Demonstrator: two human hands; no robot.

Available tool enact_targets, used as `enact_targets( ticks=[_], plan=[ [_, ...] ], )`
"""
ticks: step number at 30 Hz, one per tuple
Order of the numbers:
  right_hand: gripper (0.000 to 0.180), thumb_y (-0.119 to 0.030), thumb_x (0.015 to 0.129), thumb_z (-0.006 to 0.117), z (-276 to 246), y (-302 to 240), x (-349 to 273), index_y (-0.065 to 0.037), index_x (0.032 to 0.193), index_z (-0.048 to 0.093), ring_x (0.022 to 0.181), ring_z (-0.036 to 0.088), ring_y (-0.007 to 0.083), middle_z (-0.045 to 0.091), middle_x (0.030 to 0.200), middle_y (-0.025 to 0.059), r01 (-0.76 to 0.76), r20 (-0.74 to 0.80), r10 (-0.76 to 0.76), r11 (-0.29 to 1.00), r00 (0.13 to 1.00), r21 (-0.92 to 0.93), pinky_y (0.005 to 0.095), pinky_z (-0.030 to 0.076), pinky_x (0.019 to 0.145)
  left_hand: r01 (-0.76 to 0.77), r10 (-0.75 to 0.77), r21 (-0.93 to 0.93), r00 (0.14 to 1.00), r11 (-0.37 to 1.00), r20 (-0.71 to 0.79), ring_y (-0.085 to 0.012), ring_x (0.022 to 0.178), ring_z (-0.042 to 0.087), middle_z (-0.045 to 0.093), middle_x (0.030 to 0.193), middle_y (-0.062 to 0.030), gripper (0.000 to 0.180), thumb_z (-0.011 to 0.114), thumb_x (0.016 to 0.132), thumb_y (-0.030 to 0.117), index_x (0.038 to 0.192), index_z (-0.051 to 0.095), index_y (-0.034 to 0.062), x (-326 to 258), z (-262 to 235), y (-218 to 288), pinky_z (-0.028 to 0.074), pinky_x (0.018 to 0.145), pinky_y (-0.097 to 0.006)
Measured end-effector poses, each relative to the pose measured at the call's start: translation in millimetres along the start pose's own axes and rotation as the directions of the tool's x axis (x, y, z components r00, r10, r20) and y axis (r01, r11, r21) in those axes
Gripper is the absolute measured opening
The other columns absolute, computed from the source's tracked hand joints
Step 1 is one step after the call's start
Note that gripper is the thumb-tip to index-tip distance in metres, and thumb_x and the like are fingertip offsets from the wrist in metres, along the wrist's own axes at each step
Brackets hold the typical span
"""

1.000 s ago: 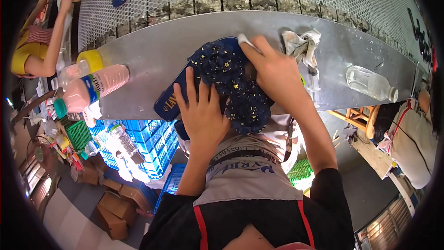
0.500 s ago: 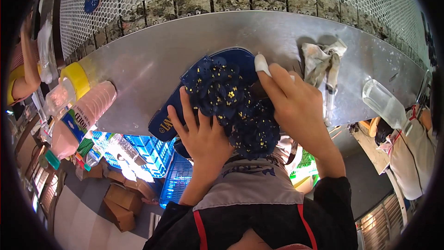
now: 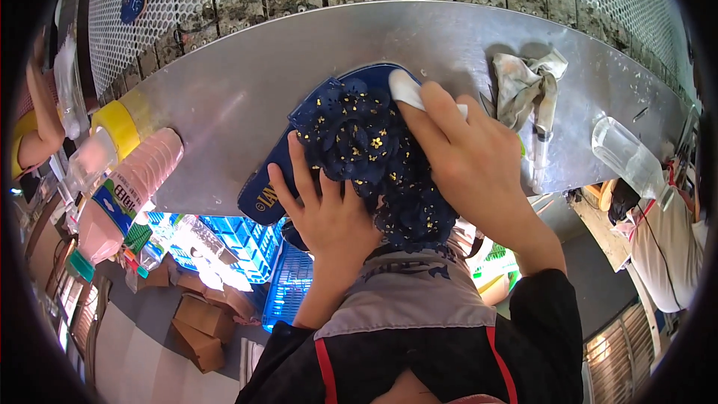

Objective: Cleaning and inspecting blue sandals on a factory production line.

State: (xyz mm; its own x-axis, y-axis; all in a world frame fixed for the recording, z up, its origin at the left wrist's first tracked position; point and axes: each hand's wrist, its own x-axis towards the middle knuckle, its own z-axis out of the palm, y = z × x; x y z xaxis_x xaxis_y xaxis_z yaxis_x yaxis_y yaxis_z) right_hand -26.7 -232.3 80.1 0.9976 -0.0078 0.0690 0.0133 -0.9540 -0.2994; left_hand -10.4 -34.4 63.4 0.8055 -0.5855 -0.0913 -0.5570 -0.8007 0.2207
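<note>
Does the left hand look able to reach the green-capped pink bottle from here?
Probably yes: only the end of the navy sandal and bare metal tabletop lie between the left hand and the green-capped pink bottle, though that hand rests on the sandal.

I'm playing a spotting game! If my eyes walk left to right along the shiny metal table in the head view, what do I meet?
Pink plastic bottle with a green cap → navy sandal topped with gold-flecked flowers → crumpled, stained whitish cloth → clear, colourless bottle.
</note>
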Motion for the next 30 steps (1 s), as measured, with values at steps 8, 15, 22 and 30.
enact_targets(
  ticks=[8, 15, 22, 30],
  plan=[
    [0.054, -0.004, 0.080, 0.067, -6, -7, -8, -0.009, 0.134, 0.068, 0.080, 0.064, 0.0176, 0.061, 0.110, -0.0006, -0.082, 0.062, 0.084, 0.996, 0.995, -0.036, 0.0318, 0.055, 0.061, -0.014, 0.014, -0.010, 1.000, 1.000, -0.024, -0.0447, 0.155, 0.029, 0.057, 0.138, -0.0135, 0.050, 0.064, 0.093, 0.039, 0.130, 0.068, 0.0047, 1, -7, -1, 0.015, 0.122, -0.071],
    [0.058, -0.001, 0.079, 0.066, 2, -7, -7, -0.013, 0.136, 0.066, 0.088, 0.068, 0.0205, 0.062, 0.110, 0.0005, -0.091, 0.048, 0.094, 0.993, 0.994, -0.072, 0.0352, 0.059, 0.066, -0.026, 0.025, -0.022, 0.999, 0.999, -0.039, -0.0425, 0.156, 0.028, 0.059, 0.137, -0.0139, 0.051, 0.070, 0.085, 0.034, 0.123, 0.070, 0.0008, 2, -6, -1, 0.015, 0.123, -0.071],
    [0.060, 0.002, 0.077, 0.065, 0, -12, -1, -0.014, 0.136, 0.065, 0.086, 0.069, 0.0234, 0.060, 0.108, 0.0028, -0.082, 0.045, 0.086, 0.993, 0.995, -0.088, 0.0383, 0.058, 0.069, -0.057, 0.054, -0.047, 0.996, 0.997, -0.069, -0.0402, 0.158, 0.024, 0.058, 0.139, -0.0140, 0.054, 0.074, 0.079, 0.033, 0.122, 0.071, 0.0009, 1, -4, -2, 0.012, 0.125, -0.069],
    [0.042, -0.008, 0.086, 0.064, 4, -12, -8, -0.012, 0.128, 0.068, 0.079, 0.073, 0.0221, 0.061, 0.104, 0.0033, -0.014, -0.074, 0.005, 0.992, 0.997, -0.129, 0.0375, 0.059, 0.058, -0.083, 0.080, -0.028, 0.992, 0.996, -0.093, -0.0404, 0.158, 0.022, 0.055, 0.145, -0.0148, 0.058, 0.074, 0.081, 0.036, 0.128, 0.069, 0.0026, -3, -3, -7, 0.011, 0.126, -0.069]
  ],
)
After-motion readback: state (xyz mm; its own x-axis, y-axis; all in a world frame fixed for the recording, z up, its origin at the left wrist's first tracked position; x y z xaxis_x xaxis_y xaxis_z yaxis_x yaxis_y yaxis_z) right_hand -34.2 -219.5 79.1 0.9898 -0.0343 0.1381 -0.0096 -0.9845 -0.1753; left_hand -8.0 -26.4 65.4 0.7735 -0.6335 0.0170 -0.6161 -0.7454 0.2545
